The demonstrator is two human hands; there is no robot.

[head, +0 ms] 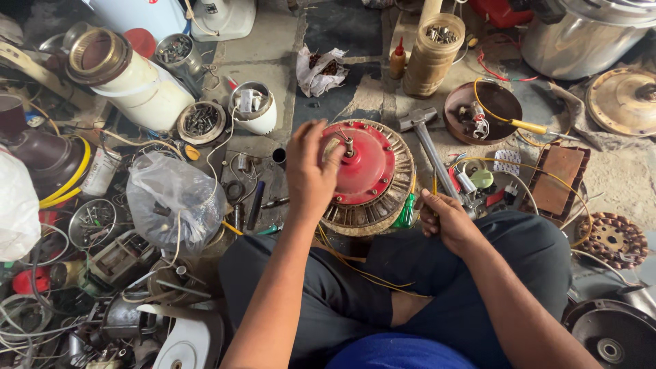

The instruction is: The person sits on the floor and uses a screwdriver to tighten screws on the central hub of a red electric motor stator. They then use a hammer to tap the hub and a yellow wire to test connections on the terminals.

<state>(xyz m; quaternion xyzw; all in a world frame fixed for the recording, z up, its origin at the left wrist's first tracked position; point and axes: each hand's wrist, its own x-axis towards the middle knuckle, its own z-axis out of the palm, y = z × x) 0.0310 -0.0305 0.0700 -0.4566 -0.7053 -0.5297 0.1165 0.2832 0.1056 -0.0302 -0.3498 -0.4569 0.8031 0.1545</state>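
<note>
red fan motor (365, 174) on floor before knees | left hand (311, 171) spread over its left rim | right hand (447, 219), right of motor, closed on hammer (430, 150) handle | risk: motor may slip, hammer may hit fingers

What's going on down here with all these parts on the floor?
A person sits cross-legged on the floor among scattered parts. The left hand rests on a round motor with a red centre and a short shaft sticking up. The right hand is beside it, closed around the end of a hammer lying on the floor. Yellow wires trail from the motor over the lap. Tins of screws and a plastic bag sit to the left.
</note>
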